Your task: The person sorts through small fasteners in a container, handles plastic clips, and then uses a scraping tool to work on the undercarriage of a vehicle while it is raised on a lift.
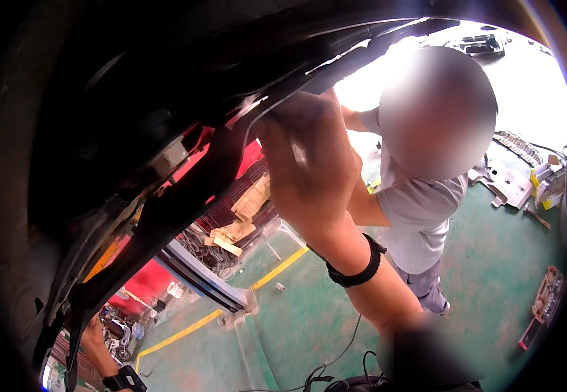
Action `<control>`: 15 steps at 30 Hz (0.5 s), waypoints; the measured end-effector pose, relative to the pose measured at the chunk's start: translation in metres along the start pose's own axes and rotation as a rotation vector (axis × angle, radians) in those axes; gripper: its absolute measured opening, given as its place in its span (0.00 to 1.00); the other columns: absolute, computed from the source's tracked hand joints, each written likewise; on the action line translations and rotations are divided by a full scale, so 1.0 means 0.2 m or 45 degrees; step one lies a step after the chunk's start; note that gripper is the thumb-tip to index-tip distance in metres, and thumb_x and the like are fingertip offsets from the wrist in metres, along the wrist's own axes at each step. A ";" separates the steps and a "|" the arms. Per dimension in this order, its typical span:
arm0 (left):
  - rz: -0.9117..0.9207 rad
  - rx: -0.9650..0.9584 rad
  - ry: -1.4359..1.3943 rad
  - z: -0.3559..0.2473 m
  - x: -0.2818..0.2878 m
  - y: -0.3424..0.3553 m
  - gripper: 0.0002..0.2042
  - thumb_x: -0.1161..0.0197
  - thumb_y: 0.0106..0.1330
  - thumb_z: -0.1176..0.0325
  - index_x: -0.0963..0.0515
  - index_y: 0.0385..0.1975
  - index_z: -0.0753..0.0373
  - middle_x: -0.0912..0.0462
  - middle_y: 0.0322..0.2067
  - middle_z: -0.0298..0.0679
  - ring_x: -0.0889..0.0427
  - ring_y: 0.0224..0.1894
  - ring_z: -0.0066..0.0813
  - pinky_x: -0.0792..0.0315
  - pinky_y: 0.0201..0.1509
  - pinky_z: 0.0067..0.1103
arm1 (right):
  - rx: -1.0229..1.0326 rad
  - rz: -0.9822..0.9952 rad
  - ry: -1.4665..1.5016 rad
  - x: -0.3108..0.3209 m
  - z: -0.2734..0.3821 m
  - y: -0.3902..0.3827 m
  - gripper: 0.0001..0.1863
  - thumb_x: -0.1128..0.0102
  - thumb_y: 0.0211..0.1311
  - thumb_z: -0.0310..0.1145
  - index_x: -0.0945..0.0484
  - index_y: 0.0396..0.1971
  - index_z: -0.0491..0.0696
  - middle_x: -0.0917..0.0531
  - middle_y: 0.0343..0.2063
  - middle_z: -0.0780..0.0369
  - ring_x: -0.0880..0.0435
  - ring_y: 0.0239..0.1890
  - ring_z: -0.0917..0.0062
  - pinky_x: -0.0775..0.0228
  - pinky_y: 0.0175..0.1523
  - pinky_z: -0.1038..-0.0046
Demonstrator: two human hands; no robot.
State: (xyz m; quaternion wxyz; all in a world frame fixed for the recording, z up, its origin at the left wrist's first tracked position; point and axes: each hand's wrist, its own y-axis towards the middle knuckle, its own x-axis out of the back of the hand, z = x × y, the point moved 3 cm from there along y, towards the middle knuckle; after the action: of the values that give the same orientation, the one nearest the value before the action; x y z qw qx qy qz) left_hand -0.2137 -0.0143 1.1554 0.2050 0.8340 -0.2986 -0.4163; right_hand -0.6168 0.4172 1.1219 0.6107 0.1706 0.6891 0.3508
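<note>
A large dark vehicle body part (185, 209) fills the upper left and slants across the picture, its lower edge running from bottom left to upper right. My right hand (316, 157) is raised in the middle against that edge, its back toward me. Its fingers curl closed in the shadow at the edge; what they hold is hidden. A black band (360, 268) circles that wrist. Down at the lower left, my left hand (93, 336) reaches up beside the far end of the same part. Its fingers are mostly covered by a dark strip. That wrist wears a black band too.
Close on the right stands a co-worker in a grey shirt (420, 222), one arm raised toward the part. A tool case (548, 294) lies on the green floor (309, 333) at right. Left of centre are a metal post (198, 277) and cardboard (234, 232); cables (335, 379) trail below.
</note>
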 end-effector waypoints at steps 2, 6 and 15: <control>-0.021 0.014 -0.032 0.00 0.00 -0.01 0.10 0.48 0.72 0.67 0.33 0.35 0.70 0.45 0.23 0.32 0.48 0.19 0.20 0.53 0.19 0.19 | -0.015 -0.015 0.007 -0.01 0.02 0.00 0.13 0.34 0.59 0.17 0.25 0.42 0.41 0.15 0.32 0.60 0.11 0.33 0.76 0.22 0.37 0.79; -0.125 -0.014 -0.066 0.02 -0.01 -0.02 0.11 0.49 0.73 0.65 0.33 0.34 0.68 0.45 0.23 0.32 0.49 0.18 0.20 0.53 0.19 0.19 | -0.090 -0.120 0.148 -0.02 0.01 0.02 0.13 0.33 0.57 0.15 0.25 0.41 0.40 0.15 0.32 0.61 0.11 0.34 0.78 0.21 0.38 0.79; -0.251 -0.216 -0.077 0.08 0.08 0.10 0.09 0.44 0.68 0.66 0.30 0.31 0.65 0.42 0.20 0.32 0.46 0.17 0.20 0.51 0.18 0.19 | 0.053 -0.122 -0.047 0.00 -0.05 0.08 0.12 0.32 0.56 0.14 0.24 0.38 0.38 0.15 0.32 0.59 0.12 0.32 0.78 0.20 0.39 0.79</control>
State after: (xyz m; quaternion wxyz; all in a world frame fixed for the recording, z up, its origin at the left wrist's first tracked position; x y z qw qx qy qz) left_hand -0.2256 -0.0400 1.1493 0.2238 0.8259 -0.1849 -0.4833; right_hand -0.6285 0.4253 1.1324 0.6358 0.1567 0.6921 0.3035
